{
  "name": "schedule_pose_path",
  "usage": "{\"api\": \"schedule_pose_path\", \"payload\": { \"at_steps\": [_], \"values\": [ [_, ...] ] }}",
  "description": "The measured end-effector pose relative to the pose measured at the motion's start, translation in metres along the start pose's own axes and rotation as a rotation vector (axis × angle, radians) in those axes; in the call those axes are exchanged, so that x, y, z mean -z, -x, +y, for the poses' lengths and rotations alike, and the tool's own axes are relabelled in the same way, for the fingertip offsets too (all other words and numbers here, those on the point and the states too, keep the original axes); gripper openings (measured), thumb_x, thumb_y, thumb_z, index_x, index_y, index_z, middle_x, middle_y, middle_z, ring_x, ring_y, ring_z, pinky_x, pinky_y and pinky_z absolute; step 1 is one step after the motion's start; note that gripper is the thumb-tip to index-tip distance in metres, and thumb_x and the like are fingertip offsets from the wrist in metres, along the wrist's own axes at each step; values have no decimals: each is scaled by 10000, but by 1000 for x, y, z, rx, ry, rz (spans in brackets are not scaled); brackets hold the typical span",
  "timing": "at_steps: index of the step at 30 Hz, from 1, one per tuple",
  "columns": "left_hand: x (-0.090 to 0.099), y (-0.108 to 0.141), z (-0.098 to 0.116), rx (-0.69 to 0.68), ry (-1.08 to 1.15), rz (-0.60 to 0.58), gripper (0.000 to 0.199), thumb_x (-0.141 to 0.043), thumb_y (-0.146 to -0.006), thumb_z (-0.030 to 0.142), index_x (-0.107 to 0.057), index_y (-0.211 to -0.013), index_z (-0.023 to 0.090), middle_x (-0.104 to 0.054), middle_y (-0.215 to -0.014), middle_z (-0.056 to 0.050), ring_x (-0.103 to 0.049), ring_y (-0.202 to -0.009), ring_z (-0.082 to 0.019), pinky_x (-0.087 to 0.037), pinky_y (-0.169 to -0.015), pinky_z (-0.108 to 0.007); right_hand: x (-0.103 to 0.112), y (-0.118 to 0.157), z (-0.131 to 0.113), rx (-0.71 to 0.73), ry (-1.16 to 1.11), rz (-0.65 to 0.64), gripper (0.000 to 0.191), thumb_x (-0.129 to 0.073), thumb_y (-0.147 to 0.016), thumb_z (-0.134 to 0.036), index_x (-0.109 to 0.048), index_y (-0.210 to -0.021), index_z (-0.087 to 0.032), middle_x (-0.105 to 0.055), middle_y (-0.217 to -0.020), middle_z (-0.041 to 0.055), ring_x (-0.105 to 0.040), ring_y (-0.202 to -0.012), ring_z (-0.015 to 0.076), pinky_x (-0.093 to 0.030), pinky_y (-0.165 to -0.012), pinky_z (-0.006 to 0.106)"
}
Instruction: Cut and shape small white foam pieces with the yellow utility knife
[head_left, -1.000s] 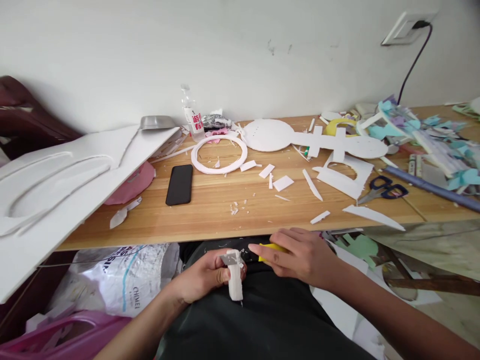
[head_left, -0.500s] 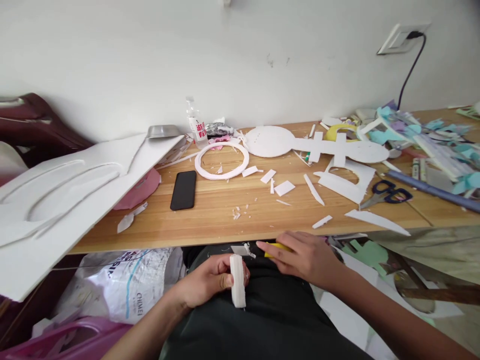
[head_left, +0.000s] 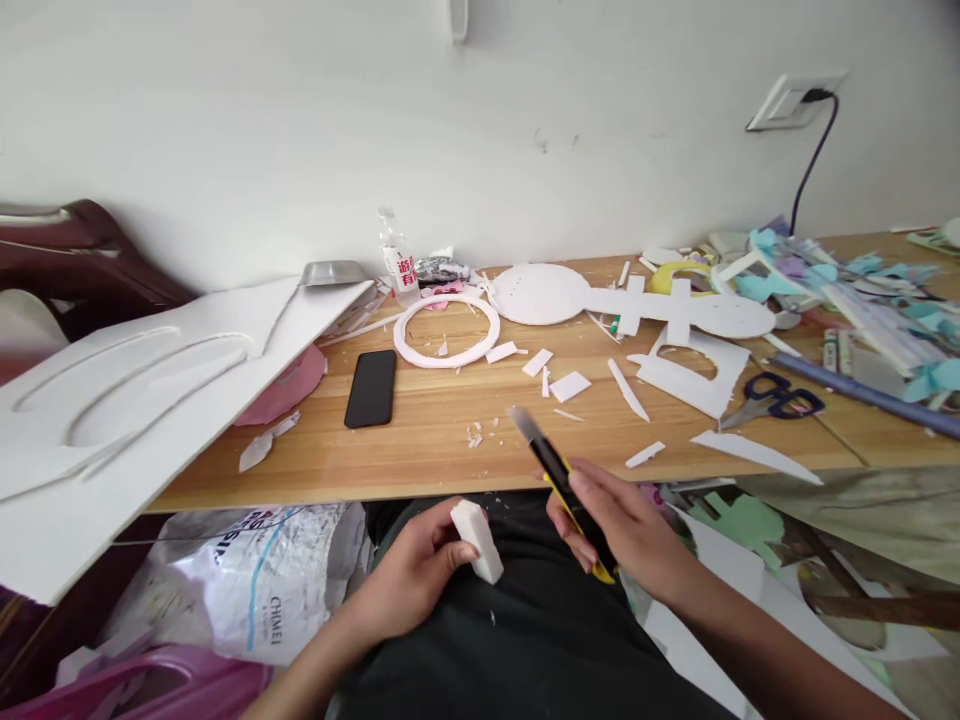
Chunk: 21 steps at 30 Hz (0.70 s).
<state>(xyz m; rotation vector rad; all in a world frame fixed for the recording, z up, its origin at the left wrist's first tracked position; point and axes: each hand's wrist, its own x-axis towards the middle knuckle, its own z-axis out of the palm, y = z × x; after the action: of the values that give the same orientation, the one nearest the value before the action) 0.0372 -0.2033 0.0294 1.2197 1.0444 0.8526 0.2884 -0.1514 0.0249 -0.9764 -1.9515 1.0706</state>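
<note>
Above my lap, my left hand (head_left: 424,562) pinches a small white foam block (head_left: 477,541) between thumb and fingers. To its right, my right hand (head_left: 619,520) grips a black and yellow utility knife (head_left: 564,480). The knife's blade, slightly blurred, points up and left over the table's front edge, apart from the block. Small white shavings (head_left: 480,436) lie on the wooden table (head_left: 420,465) just beyond my hands, and a few crumbs rest on my dark clothing.
A black phone (head_left: 370,388), a white foam ring (head_left: 405,345), a plastic bottle (head_left: 397,258) and scissors (head_left: 772,398) lie or stand on the table. A large white foam board (head_left: 187,430) juts over the left edge. Coloured scraps (head_left: 862,290) pile up at right.
My right hand has lifted the knife away from the foam block and turned it, blade now pointing up and left. The left hand has tilted the block.
</note>
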Motion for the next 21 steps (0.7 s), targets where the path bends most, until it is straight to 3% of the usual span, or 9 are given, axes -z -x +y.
{"api": "schedule_pose_path", "payload": {
  "at_steps": [3, 5, 7, 9, 10, 13, 15, 19, 21],
  "values": [
    [2, 7, 6, -130, -302, 227, 150, -585, -885, 285, -637, -999, 201, -623, -988, -69, -539, -927, -206, -387, -852, -283, 1, -9, 8, 18, 84, 267, 342, -365, -999, -400, -563, -1179, -187, -648, -785, 44, -597, -561, 142, -507, -541, 257],
    [4, 10, 5, -153, -350, 307, 129, -584, -885, 274, -637, -981, 205, -623, -987, -67, -537, -921, -206, -380, -850, -283, 7, -17, 13, 78, 238, 276, 327, -532, -918, -459, -619, -1083, -191, -664, -797, 67, -633, -658, 188, -516, -589, 285],
    [4, 10, 0, -102, -270, 331, 142, -603, -876, 297, -634, -971, 195, -619, -945, -61, -533, -888, -201, -381, -822, -282, 12, -22, 12, -18, 267, 381, 298, -521, -928, -437, -622, -1062, -190, -643, -711, 43, -605, -589, 175, -495, -542, 273],
    [4, 6, -5, -56, -37, 275, 205, -637, -854, 352, -631, -953, 173, -601, -882, -54, -523, -831, -186, -386, -772, -274, 11, -23, 4, -79, 234, 550, 288, -527, -928, -413, -608, -1087, -186, -637, -701, 36, -595, -571, 165, -486, -530, 262],
    [3, 3, -7, -44, 130, 224, 248, -661, -833, 381, -628, -944, 161, -585, -855, -49, -515, -801, -174, -386, -741, -266, 8, -22, -2, -87, 195, 557, 293, -551, -915, -412, -608, -1091, -185, -638, -705, 35, -599, -575, 163, -488, -534, 259],
    [-1, -5, -11, -3, 611, 70, 323, -752, -750, 386, -620, -902, 133, -529, -807, -30, -489, -734, -130, -375, -672, -230, -8, -19, -20, -202, -50, 181, 266, -566, -907, -421, -632, -1028, -194, -584, -605, -18, -575, -509, 136, -478, -502, 237],
    [-3, -9, -12, 42, 773, 62, 315, -790, -718, 332, -620, -880, 123, -519, -808, -27, -490, -726, -113, -379, -675, -218, -21, -18, -28, -235, -264, 47, 237, -577, -902, -415, -626, -972, -194, -636, -697, 1, -626, -601, 137, -503, -546, 229],
    [-6, -11, -12, 105, 756, 40, 291, -770, -745, 331, -639, -880, 108, -537, -735, -23, -512, -677, -112, -397, -674, -227, -40, -27, -32, -270, -851, -372, 236, -569, -902, -419, -573, -917, -183, -701, -851, 55, -697, -686, 172, -550, -549, 264],
    [-6, -10, -11, 123, 693, -33, 303, -757, -757, 365, -642, -873, 110, -517, -671, -5, -499, -635, -107, -384, -644, -222, -43, -35, -30, -307, -949, -503, 234, -610, -879, -400, -572, -942, -179, -714, -926, 81, -722, -767, 202, -591, -643, 328]
  ]
}}
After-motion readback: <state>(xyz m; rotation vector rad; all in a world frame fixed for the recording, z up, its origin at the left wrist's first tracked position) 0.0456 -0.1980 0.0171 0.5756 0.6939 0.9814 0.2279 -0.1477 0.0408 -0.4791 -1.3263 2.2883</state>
